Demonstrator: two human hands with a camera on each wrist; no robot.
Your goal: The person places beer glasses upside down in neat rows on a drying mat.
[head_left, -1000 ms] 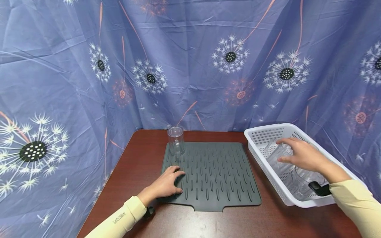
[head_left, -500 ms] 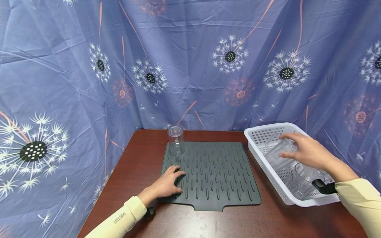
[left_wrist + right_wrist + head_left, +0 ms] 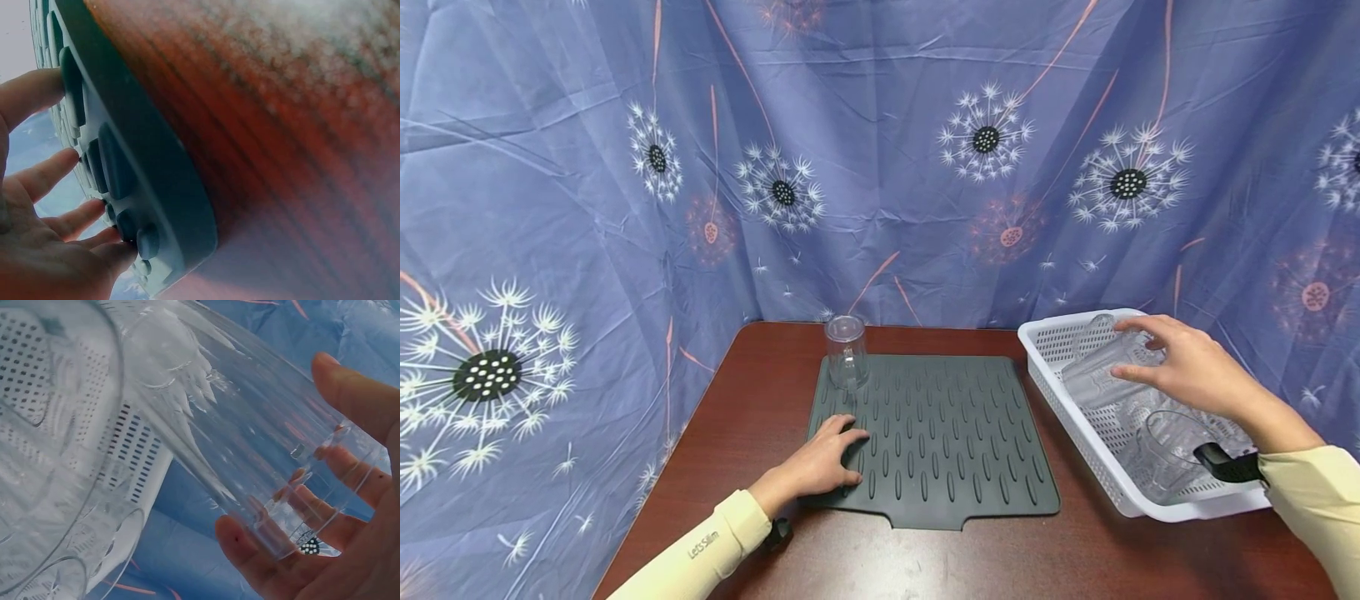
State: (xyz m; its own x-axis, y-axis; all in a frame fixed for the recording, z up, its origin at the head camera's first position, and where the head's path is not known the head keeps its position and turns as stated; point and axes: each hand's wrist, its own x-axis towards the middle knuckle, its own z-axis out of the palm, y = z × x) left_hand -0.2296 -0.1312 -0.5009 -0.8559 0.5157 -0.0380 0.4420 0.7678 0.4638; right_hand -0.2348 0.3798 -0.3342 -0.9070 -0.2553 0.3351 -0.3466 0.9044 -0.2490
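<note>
My right hand (image 3: 1202,367) is over the white basket and grips one end of a clear glass mug (image 3: 1093,377). In the right wrist view its thumb and fingers curl round the mug (image 3: 244,406), which lies tilted. More clear glassware (image 3: 1172,454) sits lower in the basket, partly hidden by my wrist. My left hand (image 3: 820,460) rests on the left front part of the dark grey ridged mat (image 3: 940,442), fingers spread and relaxed. Upside down on the mat's back left corner stands another clear glass mug (image 3: 847,354).
The white perforated basket (image 3: 1067,421) stands on the right side of the brown wooden table (image 3: 715,433). A blue curtain (image 3: 880,167) with dandelion print hangs behind and at the sides.
My right hand has moved slightly up and to the right, and the glass mug in it has shifted and risen a little. The left hand has stayed in place.
</note>
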